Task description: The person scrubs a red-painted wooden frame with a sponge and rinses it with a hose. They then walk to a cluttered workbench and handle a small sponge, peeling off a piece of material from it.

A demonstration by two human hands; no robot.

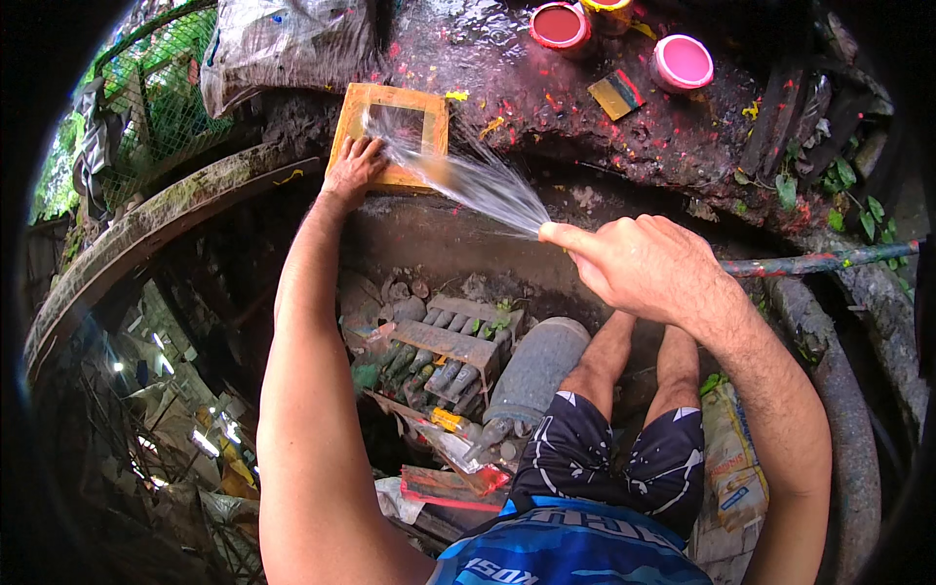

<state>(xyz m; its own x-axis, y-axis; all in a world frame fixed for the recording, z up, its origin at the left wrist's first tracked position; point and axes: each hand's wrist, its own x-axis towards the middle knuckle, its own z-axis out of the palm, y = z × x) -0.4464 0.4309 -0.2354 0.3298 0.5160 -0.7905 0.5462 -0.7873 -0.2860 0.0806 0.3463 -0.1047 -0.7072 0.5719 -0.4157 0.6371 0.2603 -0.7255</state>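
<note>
My left hand [356,170] grips the lower left side of a wooden screen-printing frame [436,135], its fingers reaching over the wood. The frame is yellow-orange with a small rectangular window, and it stands tilted at the edge of a wet, paint-spattered ledge [468,58]. To the right, my right hand [643,267] is closed around a paint-stained hose [819,261], with a finger or thumb at its mouth. From there a fan of water [486,190] sprays leftward onto the frame; the spray blurs part of the window and lower bar.
Tubs of red [559,25], pink [684,62] and yellow paint [608,4] stand on the ledge, near a squeegee [616,95]. Below are a crate of dusty bottles [446,344], a grey cylinder [541,365] and a printed sack [735,457]. A mossy curved rim [183,194] runs left.
</note>
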